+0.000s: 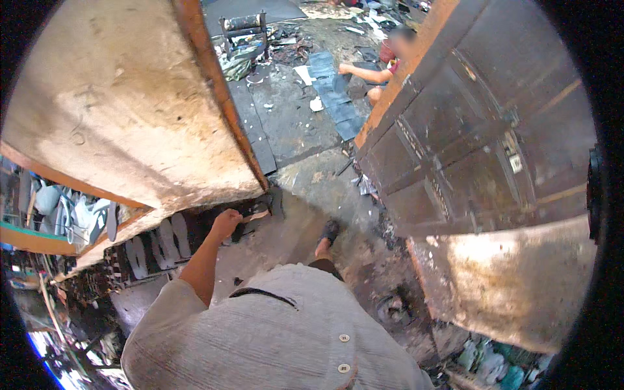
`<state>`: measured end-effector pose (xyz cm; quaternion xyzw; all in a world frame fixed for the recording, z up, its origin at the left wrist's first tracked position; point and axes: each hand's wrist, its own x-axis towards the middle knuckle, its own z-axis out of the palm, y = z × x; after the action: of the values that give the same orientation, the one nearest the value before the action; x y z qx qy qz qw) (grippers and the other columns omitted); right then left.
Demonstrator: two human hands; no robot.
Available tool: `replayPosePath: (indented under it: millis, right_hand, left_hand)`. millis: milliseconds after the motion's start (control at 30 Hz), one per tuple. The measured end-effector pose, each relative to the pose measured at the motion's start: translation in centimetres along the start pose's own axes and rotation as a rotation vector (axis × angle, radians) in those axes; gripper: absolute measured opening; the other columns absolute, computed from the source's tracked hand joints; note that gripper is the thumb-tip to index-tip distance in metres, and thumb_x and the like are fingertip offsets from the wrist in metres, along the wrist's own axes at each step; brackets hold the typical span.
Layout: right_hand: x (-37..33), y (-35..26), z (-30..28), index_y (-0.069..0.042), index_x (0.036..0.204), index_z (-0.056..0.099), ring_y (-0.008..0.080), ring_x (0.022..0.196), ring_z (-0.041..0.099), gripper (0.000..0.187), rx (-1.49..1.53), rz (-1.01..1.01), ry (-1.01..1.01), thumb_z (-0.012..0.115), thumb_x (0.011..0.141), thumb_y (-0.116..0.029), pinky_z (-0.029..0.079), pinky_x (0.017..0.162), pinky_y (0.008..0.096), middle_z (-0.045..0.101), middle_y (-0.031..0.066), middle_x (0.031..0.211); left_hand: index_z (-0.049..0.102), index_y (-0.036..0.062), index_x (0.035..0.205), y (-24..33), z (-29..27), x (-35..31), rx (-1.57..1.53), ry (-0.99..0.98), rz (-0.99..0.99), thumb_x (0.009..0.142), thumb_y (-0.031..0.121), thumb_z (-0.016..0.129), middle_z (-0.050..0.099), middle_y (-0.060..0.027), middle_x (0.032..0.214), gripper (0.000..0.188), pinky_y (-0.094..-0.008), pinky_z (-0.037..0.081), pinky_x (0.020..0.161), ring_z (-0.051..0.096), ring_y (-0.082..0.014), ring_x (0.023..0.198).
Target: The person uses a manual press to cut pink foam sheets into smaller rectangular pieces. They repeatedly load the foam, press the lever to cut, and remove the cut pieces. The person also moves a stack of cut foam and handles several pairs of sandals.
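Observation:
My left hand (227,222) is stretched forward at the left side of the doorway, its fingers curled closed. Right beside the fingers is a small tan and dark piece (256,214), perhaps part of a shoe. Whether it is held or lies just beyond the hand, I cannot tell. Left of my forearm, several grey sole-shaped pieces (170,240) stand in a row against the dark base of the wall. My right hand is out of the picture. One foot in a dark sandal (330,231) is on the floor ahead.
A dark panelled wooden door (455,136) is at the right, a stained wall (123,97) at the left. Beyond the doorway a person (374,73) reaches over dark blue sheets (333,97) on the littered floor. Farther back stands a small dark stand (244,29).

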<state>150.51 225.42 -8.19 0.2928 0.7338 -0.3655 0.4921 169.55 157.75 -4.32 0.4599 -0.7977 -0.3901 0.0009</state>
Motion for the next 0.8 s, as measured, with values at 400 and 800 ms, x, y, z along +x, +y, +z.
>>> replayPosePath:
  millis: [400,800]
  right_hand:
    - [10.1,-67.2,-2.2,-0.012,0.103,0.062,0.0110,0.061,0.058,0.008,-0.108,-0.683,-0.035,0.055,0.098,-0.013,0.046,0.047,0.0253,0.063,0.0020,0.081]
    - [16.1,-94.1,20.4,-0.009,0.088,0.062,0.0181,0.048,0.050,0.020,-1.068,-0.664,-0.498,0.053,0.094,-0.025,0.039,0.043,0.0323,0.058,0.0049,0.064]
  left_hand:
    - [0.072,0.0121,0.111,6.4,10.0,3.0,0.291,-0.228,-0.297,0.090,0.044,0.055,0.070,-0.0184,0.109,0.041,-0.0493,0.053,0.085,0.067,-0.0399,0.097]
    - [0.074,0.0053,0.100,10.4,9.2,28.5,-0.340,-0.003,-0.485,0.087,0.042,0.065,0.073,-0.0148,0.091,0.040,-0.0410,0.053,0.075,0.069,-0.0283,0.085]
